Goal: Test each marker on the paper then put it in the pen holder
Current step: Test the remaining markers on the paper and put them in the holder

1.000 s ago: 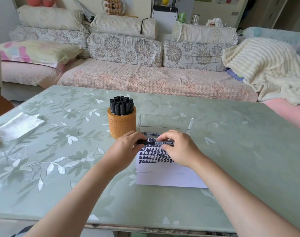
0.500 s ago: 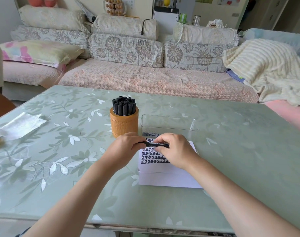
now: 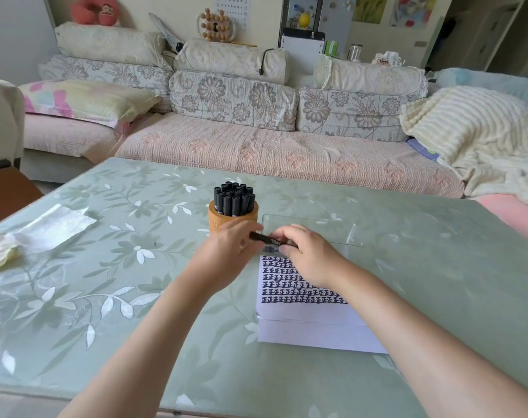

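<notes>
Fingers [image 3: 287, 232] of left hand [image 3: 226, 251] and right hand [image 3: 309, 259] grip one marker [image 3: 259, 237] near the pen holder [image 3: 216, 220]

Left hand [image 3: 226, 251], right hand [image 3: 311, 254] moved up-frame with marker [image 3: 265, 238], to far edge of paper [image 3: 302, 321]. Left hand now overlaps base of pen holder [image 3: 219, 217]. More inked rows uncovered.

Black marker [image 3: 264, 238] level above far edge of marked paper [image 3: 302, 315]; pen holder [image 3: 219, 220] upright beside, packed with markers [image 3: 234, 200].
</notes>
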